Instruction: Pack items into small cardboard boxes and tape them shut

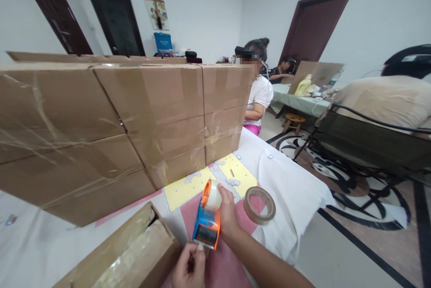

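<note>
In the head view my right hand (pixel 227 209) is wrapped round an orange and blue tape dispenser (pixel 208 218) loaded with a roll of clear tape. The dispenser's cutting edge points down toward me. My left hand (pixel 190 266) is pinched close at that edge, thumb against fingers, probably at the tape's end, which is too small to make out. Just left of it lies a long cardboard box (pixel 141 252) with clear tape along its top. A brown roll of tape (pixel 247 202) lies on the cloth right of my right hand.
A wall of stacked, taped cardboard boxes (pixel 161 117) stands across the table behind my hands. Scraps of paper (pixel 232 181) lie on the patterned tablecloth (pixel 283 184). A person (pixel 259 95) sits beyond the boxes; another sits in a folding chair (pixel 367 139) at the right.
</note>
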A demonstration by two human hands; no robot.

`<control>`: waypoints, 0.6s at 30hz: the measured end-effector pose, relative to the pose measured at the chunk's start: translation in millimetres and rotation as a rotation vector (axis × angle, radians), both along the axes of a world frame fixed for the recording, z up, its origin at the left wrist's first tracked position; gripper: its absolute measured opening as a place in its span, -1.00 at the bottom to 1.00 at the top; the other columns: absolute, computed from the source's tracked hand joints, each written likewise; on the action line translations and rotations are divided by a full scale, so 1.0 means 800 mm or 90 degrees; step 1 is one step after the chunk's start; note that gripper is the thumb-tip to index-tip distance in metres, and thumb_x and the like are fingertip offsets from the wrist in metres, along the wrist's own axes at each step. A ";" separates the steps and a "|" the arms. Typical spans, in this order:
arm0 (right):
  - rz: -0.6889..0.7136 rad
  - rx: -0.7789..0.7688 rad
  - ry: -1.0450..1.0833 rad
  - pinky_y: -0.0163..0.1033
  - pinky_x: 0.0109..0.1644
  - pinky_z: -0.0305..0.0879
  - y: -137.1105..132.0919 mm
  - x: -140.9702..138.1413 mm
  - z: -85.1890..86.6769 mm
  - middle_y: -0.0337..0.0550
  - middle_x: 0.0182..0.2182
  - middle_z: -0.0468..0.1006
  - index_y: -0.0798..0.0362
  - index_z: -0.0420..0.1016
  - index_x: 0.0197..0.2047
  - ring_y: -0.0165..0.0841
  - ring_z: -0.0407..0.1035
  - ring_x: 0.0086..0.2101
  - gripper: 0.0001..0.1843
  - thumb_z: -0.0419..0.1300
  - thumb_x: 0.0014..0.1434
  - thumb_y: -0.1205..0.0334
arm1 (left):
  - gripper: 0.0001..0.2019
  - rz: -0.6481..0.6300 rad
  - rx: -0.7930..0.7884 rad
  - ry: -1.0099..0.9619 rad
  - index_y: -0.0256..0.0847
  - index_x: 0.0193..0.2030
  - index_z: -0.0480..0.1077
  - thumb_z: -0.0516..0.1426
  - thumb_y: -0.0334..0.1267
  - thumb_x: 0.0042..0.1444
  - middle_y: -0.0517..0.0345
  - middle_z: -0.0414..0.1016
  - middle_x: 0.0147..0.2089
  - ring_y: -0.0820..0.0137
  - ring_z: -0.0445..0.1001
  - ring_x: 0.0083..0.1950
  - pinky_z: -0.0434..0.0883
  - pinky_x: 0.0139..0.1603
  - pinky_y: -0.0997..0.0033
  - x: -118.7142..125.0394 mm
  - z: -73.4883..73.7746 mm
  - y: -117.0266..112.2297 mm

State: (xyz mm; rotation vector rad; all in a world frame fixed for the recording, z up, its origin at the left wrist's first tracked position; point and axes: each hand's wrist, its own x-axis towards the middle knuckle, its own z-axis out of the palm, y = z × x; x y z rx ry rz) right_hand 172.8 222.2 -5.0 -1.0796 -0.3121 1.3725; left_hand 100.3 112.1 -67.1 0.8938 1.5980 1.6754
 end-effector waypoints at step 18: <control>-0.004 -0.010 0.068 -0.24 -0.42 0.42 0.006 -0.009 -0.014 -0.35 -0.50 0.49 0.02 0.40 -0.18 -0.34 0.44 -0.49 -0.54 0.38 -0.01 -0.09 | -0.47 0.021 0.029 -0.026 -0.19 -0.54 0.36 0.21 0.29 0.02 0.23 0.30 -0.58 0.43 0.26 -0.51 0.23 -0.49 0.52 0.006 0.016 -0.004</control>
